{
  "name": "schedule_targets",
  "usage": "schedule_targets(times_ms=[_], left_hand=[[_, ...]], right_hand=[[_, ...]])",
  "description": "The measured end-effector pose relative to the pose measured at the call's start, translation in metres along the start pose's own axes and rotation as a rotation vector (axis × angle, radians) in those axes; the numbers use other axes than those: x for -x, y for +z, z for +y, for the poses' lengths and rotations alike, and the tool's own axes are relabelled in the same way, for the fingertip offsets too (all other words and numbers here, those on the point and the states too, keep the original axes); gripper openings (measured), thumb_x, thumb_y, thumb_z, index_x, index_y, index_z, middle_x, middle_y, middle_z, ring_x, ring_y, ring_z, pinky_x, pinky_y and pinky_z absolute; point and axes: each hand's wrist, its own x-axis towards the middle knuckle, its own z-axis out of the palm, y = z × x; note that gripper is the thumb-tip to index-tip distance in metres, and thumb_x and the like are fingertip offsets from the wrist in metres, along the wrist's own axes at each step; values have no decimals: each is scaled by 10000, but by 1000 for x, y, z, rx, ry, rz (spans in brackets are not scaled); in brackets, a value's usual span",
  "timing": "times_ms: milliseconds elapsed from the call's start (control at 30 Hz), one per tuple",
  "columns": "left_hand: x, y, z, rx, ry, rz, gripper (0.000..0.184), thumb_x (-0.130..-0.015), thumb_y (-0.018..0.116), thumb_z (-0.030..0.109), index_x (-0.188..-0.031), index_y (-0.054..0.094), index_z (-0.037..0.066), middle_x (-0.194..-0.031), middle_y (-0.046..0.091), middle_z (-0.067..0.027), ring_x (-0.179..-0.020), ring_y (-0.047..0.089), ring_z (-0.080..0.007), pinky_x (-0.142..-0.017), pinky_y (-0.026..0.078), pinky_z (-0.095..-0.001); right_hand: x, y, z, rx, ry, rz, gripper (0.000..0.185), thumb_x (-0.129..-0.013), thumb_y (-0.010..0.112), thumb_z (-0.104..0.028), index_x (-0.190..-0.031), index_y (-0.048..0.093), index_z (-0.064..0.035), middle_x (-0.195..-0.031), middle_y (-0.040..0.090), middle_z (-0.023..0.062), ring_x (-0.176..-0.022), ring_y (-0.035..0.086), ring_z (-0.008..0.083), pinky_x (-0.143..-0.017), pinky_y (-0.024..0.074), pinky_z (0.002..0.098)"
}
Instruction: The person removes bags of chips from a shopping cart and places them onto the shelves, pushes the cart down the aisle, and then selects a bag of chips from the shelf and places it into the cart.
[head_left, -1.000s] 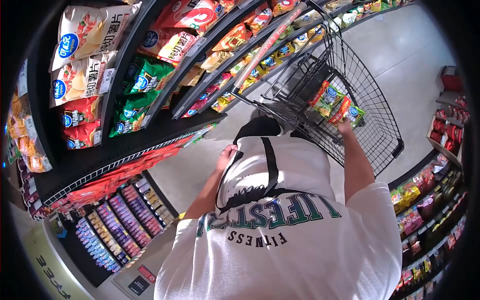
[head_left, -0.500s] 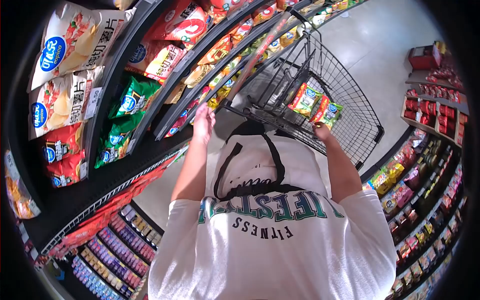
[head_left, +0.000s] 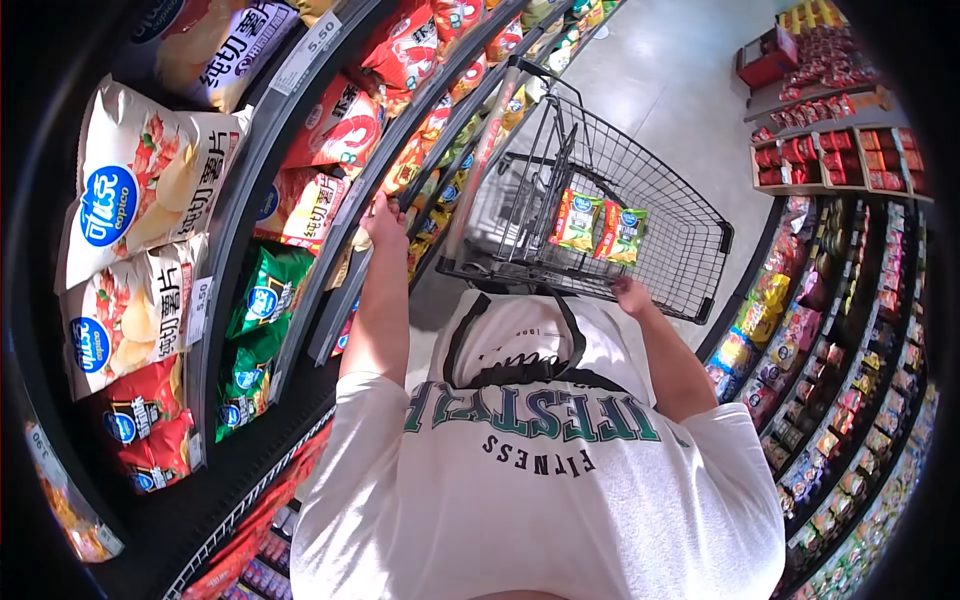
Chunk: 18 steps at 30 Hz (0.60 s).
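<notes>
My left hand [head_left: 385, 218] is raised at the edge of the snack shelf [head_left: 335, 222], beside the chip bags. Its fingers look parted, and I see nothing held in them. Just left of it are red-and-white chip bags [head_left: 312, 205] and green chip bags [head_left: 268, 290]. On the right, my right hand [head_left: 630, 296] is closed at the near rim of the shopping cart [head_left: 690, 205]. Two green-and-red snack bags, one on the left [head_left: 577, 222] and one on the right [head_left: 622, 236], lie side by side in the cart, a little beyond that hand.
Large white chip bags [head_left: 150, 190] fill the shelf at far left, with price tags [head_left: 305, 58] along its edges. More packed snack shelves [head_left: 830, 400] line the right side. A wooden rack of red packs [head_left: 830, 160] stands beyond the cart on the grey floor [head_left: 655, 60].
My left hand has risen to the shelf edge. My right hand has come away from the snack bag to the cart's near rim. The view has shifted, and the shelf bags appear lower.
</notes>
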Motion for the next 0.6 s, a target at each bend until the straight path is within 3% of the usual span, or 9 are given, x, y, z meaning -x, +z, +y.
schedule_targets(times_ms=[33, 133, 267, 400, 433, 600], left_hand=[[5, 4, 1, 0, 22, 37, 210, -952, 644, 309, -852, 556, 147, -705, 534, 36, -626, 515, -85, -565, 425, -273], [-5, -9, -2, -55, 34, -112, 210, -958, 634, 311, -851, 559, 146, -696, 520, 40, -620, 505, -80, -556, 416, -256], [-10, -20, -6, -165, 61, -131, 152, -965, 623, 286, -900, 568, 160, -706, 516, 49, -627, 504, -65, -548, 420, -235], [-8, -27, -15, -202, 100, -90, 178, -991, 590, 286, -1083, 562, 135, -827, 551, 43, -685, 526, -64, -538, 447, -218], [-9, -30, -16, -210, 79, -141, 178, -1007, 567, 286, -1113, 535, 147, -912, 568, 40, -752, 567, -79, -583, 468, -226], [31, -26, -12, -60, -13, -227, 196, -1013, 557, 288, -1134, 501, 144, -1041, 582, 10, -874, 613, -104, -719, 513, -267]], right_hand=[[0, 6, 1, -2, -3, 17, 443, -884, 596, -330, -1219, 628, -43, -1123, 678, 230, -1100, 634, 370, -961, 494, 399], [15, 8, -17, 52, 31, 32, 442, -888, 586, -331, -1224, 627, -47, -1140, 671, 229, -1120, 624, 372, -970, 490, 407], [17, 11, -26, 107, -27, 50, 420, -887, 572, -317, -1202, 627, -45, -1135, 669, 228, -1097, 622, 393, -958, 486, 437], [3, 20, -12, 117, -74, 49, 389, -886, 554, -298, -1156, 639, -32, -1138, 662, 243, -1105, 617, 396, -961, 483, 437], [1, 22, -9, 110, -72, 56, 386, -887, 552, -297, -1151, 641, -30, -1136, 663, 243, -1105, 617, 394, -961, 483, 436], [18, 11, -34, 109, -2, 23, 396, -885, 562, -303, -1159, 648, -30, -1132, 667, 241, -1107, 623, 379, -968, 483, 425]])
